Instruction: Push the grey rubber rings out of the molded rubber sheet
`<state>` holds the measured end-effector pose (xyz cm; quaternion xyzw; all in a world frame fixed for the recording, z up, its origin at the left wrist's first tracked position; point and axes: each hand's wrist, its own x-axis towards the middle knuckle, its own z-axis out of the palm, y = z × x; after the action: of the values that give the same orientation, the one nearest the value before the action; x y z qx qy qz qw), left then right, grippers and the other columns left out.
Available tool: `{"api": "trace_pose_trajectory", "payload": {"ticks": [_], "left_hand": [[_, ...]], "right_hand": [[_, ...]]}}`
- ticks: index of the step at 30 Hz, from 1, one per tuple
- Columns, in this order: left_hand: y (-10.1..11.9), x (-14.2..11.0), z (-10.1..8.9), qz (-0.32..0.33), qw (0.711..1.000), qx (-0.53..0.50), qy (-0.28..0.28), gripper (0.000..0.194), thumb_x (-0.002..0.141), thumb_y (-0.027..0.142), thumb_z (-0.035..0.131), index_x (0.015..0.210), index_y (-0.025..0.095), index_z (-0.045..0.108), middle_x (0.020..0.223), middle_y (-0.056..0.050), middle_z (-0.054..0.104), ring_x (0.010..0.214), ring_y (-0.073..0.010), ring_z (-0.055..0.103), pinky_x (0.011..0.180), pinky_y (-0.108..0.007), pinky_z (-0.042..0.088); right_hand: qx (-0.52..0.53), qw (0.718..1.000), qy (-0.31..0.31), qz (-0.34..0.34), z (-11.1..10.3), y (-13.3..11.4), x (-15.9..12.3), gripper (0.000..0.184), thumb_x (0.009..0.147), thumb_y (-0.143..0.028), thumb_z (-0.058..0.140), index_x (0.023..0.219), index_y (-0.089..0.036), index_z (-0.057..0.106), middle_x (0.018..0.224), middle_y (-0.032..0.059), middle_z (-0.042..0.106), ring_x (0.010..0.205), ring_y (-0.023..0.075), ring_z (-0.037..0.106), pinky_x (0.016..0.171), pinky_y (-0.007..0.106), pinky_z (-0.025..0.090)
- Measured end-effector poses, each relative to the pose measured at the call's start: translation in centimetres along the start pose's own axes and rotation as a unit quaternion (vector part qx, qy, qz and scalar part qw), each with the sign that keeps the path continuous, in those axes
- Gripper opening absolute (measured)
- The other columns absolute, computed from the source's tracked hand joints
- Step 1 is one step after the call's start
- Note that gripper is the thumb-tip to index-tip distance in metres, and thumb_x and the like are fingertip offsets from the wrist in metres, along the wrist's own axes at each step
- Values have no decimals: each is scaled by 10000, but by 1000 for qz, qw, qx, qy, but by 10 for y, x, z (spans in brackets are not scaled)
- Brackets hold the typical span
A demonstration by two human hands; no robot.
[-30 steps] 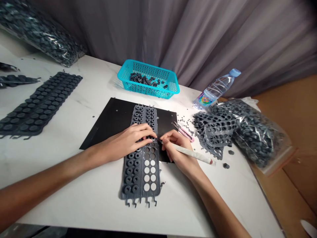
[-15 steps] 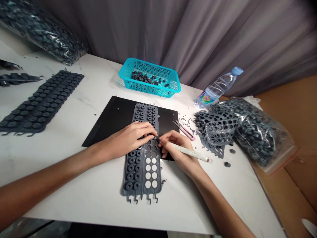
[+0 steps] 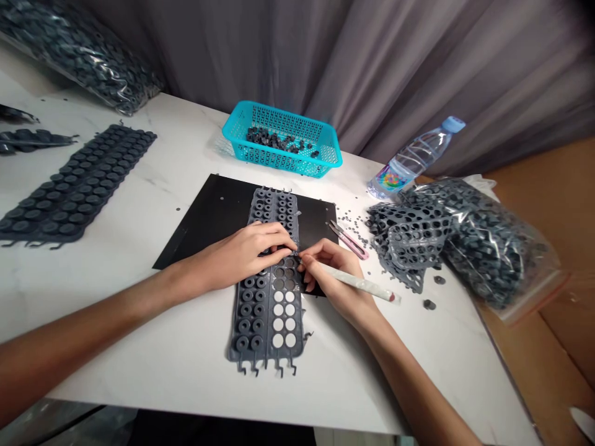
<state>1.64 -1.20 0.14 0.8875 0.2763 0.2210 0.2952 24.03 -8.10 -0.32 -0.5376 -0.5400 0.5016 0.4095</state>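
A long dark grey moulded rubber sheet (image 3: 253, 310) lies lengthwise in front of me, partly over a black mat (image 3: 199, 229). Ringed rubber plugs stand in rows on its left half; on the right, near holes show white table and farther ones look dark. My left hand (image 3: 260, 248) lies across the sheet's middle, thumb and index fingertips pinched together at its right side; what is between them is too small to make out. Close by, my right hand (image 3: 337, 272) grips a slim pen-like tool (image 3: 365, 285) with a pale wrapped handle. Its tip is hidden at the left fingertips.
A turquoise basket (image 3: 283, 164) with small dark pieces stands behind the mat. To the right are pink-handled snips (image 3: 351, 241), perforated rubber scraps (image 3: 413, 241), a water bottle (image 3: 413, 158) and a bag of dark parts (image 3: 493, 248). Another rubber sheet (image 3: 79, 186) and a full bag (image 3: 88, 62) lie left.
The view has shifted slightly, so the things on the table sit a little higher in the picture. Both hands keep nearly the same pose at the sheet, fingertips close together.
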Motion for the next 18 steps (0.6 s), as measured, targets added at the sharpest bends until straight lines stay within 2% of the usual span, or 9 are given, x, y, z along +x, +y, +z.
{"api": "trace_pose_trajectory", "payload": {"ticks": [3,6,9,12,14,15,18], "left_hand": [[0,1,0,8,1000,16,0,212,1107,274,560,1201,194,732,1209,-45,719,1136,-207,690,1018,-335,500],[0,0,0,40,995,87,-6,228,1117,265,535,1217,185,723,1222,-68,713,1108,-219,688,1031,-364,487],[0,-2,1,89,976,197,-17,266,1113,166,472,1208,184,720,1214,-96,713,1073,-240,684,1013,-400,476],[2,-4,7,107,966,234,-13,320,1072,63,432,1168,184,713,1178,-101,728,1044,-247,686,1003,-417,476],[4,-3,11,105,975,197,21,326,1059,42,410,1128,173,700,1154,-100,734,1039,-243,687,1008,-416,485],[4,-2,13,89,981,161,59,309,1063,52,406,1110,171,688,1136,-98,732,1038,-238,688,1005,-407,494],[4,4,11,-24,984,-10,175,185,1103,203,464,1081,182,646,1058,-70,707,969,-204,700,936,-353,542]], "right_hand": [[-11,1000,8,2,3,-4,-1,121,907,-281,711,864,-189,647,735,-5,663,558,118,603,482,208,476],[-24,1000,13,4,4,-6,-1,104,894,-269,694,847,-194,638,695,-16,631,551,126,590,480,218,460],[-47,999,15,-2,4,-5,-3,93,924,-270,652,862,-202,636,691,-18,616,563,136,579,507,236,460],[-99,995,20,-26,6,-5,-6,88,941,-248,613,863,-209,625,704,-16,607,586,139,549,526,247,419],[-143,988,32,-50,10,-7,-8,99,929,-218,598,831,-212,601,686,-27,577,583,134,511,531,254,378],[-163,984,40,-61,13,-8,-9,114,926,-208,593,813,-215,584,671,-35,554,573,129,489,534,257,364],[-197,976,56,-70,17,-10,-12,129,940,-207,583,811,-216,582,672,-37,556,571,125,480,548,259,362]]}}
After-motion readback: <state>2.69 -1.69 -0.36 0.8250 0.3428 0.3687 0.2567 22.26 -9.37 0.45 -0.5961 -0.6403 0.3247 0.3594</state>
